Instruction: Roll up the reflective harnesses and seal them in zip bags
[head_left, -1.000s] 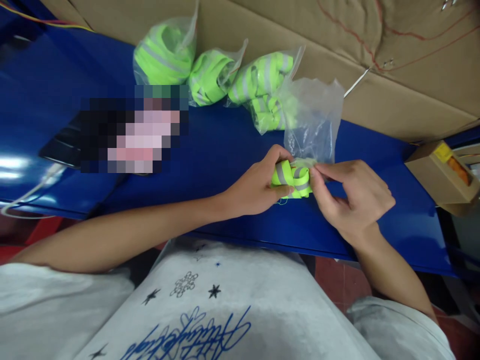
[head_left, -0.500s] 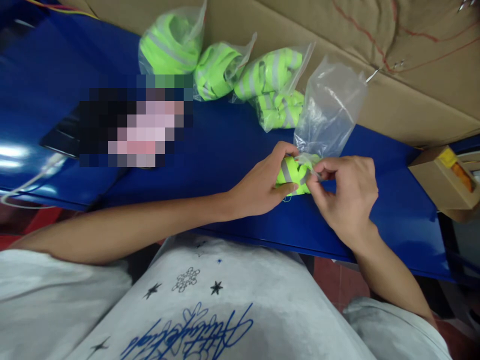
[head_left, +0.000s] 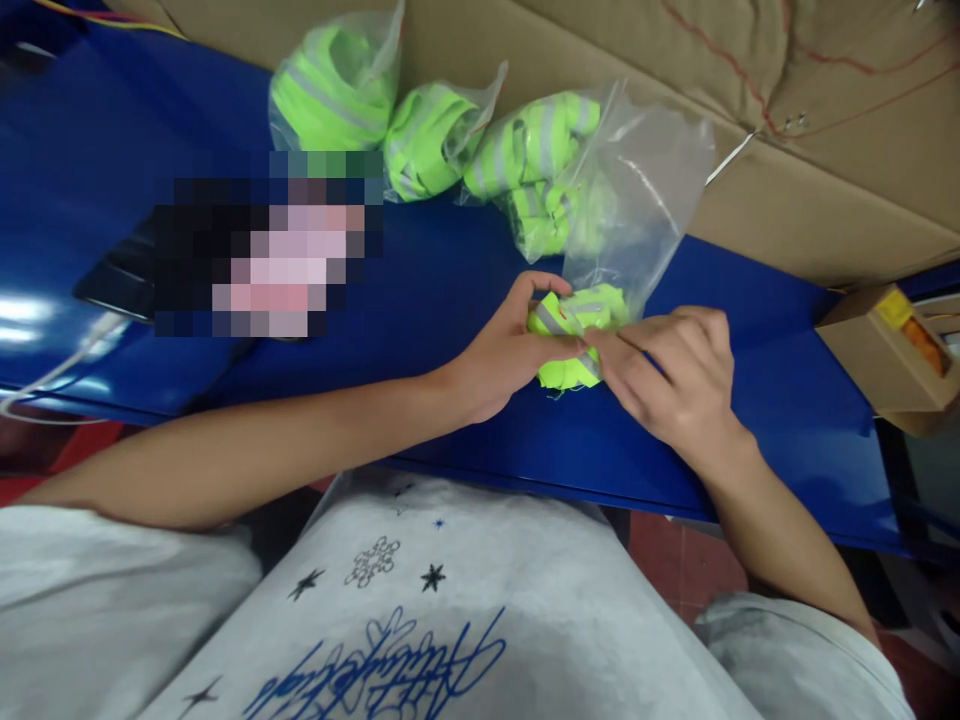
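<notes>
My left hand (head_left: 504,345) is wrapped around the left end of a rolled bundle of neon-green fabric (head_left: 559,372) with silver reflective stripes. The fingers of my right hand (head_left: 670,375) are closed at the bundle's right side, pinching near the edge of a clear plastic bag (head_left: 652,190); exactly what lies between the fingertips is hidden. This bag stretches up and away from the bundle, and its near end overlaps the fabric. Loose threads hang from the bundle's lower edge.
Several bagged neon-green bundles (head_left: 337,90) stand along the back of the blue table (head_left: 420,300), against a cardboard wall (head_left: 465,45). At left lie a pixelated area and a dark device (head_left: 116,275) with a white cable (head_left: 67,362). A small cardboard box (head_left: 885,345) sits at right.
Both hands and the bundle have shifted slightly left. The clear bag has swung left too, now overlapping a bagged bundle behind it. My right fingers have moved further over the fabric.
</notes>
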